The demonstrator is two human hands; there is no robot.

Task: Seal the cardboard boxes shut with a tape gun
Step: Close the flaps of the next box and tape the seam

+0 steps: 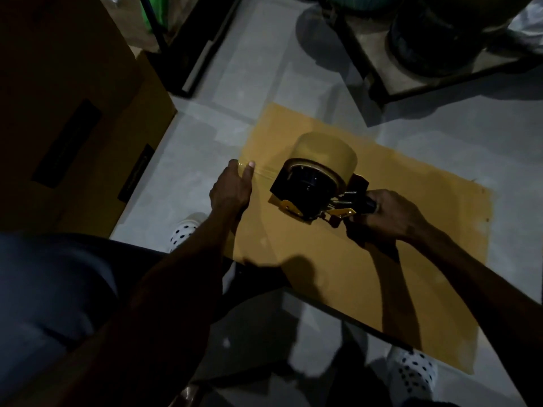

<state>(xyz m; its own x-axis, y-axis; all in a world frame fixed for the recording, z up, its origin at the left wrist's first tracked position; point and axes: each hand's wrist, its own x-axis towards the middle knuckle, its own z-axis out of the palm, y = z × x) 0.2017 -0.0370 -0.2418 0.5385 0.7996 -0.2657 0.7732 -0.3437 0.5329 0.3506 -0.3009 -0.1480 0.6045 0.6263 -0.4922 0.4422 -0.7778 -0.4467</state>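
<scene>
No legible text in view. Two dark printed panels on the large cardboard box (73, 118), left of the tape gun (314, 183), are too dim to read.

Flat brown cardboard box (382, 254) lies on pale tiled floor (264, 69). Black tape gun (311, 183) sits on it, centre-left. Tall brown carton (73, 113) stands left; dark metal frames (396, 69), perhaps racks, behind.

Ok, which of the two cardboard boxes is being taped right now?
The lit box under both hands, with the tape gun on it. The other box stands untouched in shadow at the left.
</scene>
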